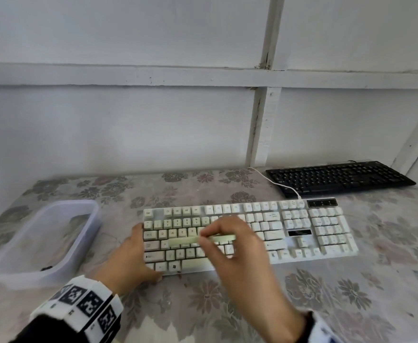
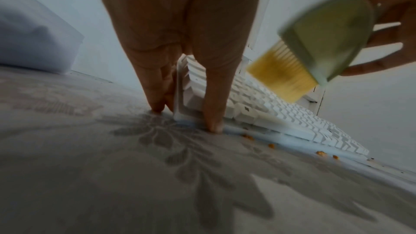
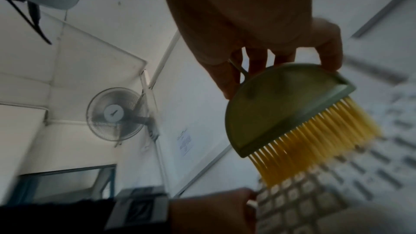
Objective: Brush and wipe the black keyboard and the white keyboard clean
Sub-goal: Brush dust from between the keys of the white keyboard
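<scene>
The white keyboard (image 1: 302, 231) lies across the middle of the flowered table. My left hand (image 1: 141, 253) braces its left end, with straight fingers (image 2: 157, 95) along the side edge and the thumb (image 2: 213, 113) at the front edge. My right hand (image 1: 200, 237) pinches a pale green brush (image 1: 183, 241) with yellow bristles (image 3: 315, 143) just above the letter keys; it is motion-blurred. In the left wrist view the brush (image 2: 326, 33) hangs over the key rows. The black keyboard (image 1: 339, 178) sits at the back right, untouched.
A clear plastic tub (image 1: 47, 241) stands left of the white keyboard. Small orange crumbs (image 2: 247, 136) lie on the cloth along the keyboard's front edge. The white cable (image 1: 277, 184) runs back to the wall beside the black keyboard.
</scene>
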A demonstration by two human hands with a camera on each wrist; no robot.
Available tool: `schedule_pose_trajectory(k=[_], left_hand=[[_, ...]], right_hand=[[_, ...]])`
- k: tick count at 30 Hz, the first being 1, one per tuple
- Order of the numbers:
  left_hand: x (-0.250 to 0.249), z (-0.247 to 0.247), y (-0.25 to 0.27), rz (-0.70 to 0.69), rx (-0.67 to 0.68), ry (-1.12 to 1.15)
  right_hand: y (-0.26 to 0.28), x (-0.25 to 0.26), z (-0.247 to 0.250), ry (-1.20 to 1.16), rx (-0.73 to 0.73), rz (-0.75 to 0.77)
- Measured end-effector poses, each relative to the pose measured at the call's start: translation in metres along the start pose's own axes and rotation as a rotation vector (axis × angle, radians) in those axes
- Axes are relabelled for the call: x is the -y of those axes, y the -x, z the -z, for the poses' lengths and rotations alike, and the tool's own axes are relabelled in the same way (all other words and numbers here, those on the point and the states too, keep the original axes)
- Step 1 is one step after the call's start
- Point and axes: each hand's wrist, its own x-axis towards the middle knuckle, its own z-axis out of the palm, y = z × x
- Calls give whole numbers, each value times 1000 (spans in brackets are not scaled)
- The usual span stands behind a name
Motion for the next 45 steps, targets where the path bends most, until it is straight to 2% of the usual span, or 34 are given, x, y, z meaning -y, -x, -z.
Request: schedule_pose_trajectory(k=[4, 7, 9, 14, 16, 19, 22, 26, 30, 35, 37, 41, 45], left_hand=[[4, -3, -4, 12, -31, -28], [1, -4, -2, 13, -45, 12], [2, -4, -2, -29, -51, 12], [1, -2, -1, 3, -23, 14], [-1, -2, 0, 11, -26, 7], [-5, -2, 2, 4, -31, -8], [-5, -1, 3, -5, -43, -5], [-6, 1, 2, -24, -18, 21], [-3, 0, 3, -13, -12, 30], [-2, 1, 3, -28, -8, 26], [-5, 2, 3, -40, -7, 31], [-7, 2, 4, -32, -8, 28], [-6, 1, 3, -14, 5, 9]], right_hand=[[1, 17, -44, 51, 97, 16], [2, 23, -54, 145, 118, -16], [1, 19, -48, 191, 110, -46], [0, 11, -19, 307, -23, -101], [0, 16, -19, 198, -58, -72], [0, 23, -34, 72, -9, -70], [4, 14, -36, 201, 32, -99], [8, 0, -7, 359, -72, -154], [8, -1, -3, 213, -159, -53], [8, -3, -15, 54, -50, -42], [8, -10, -11, 77, -68, -55], [7, -21, 13, 302, -165, -79], [7, -30, 36, 99, -183, -49]])
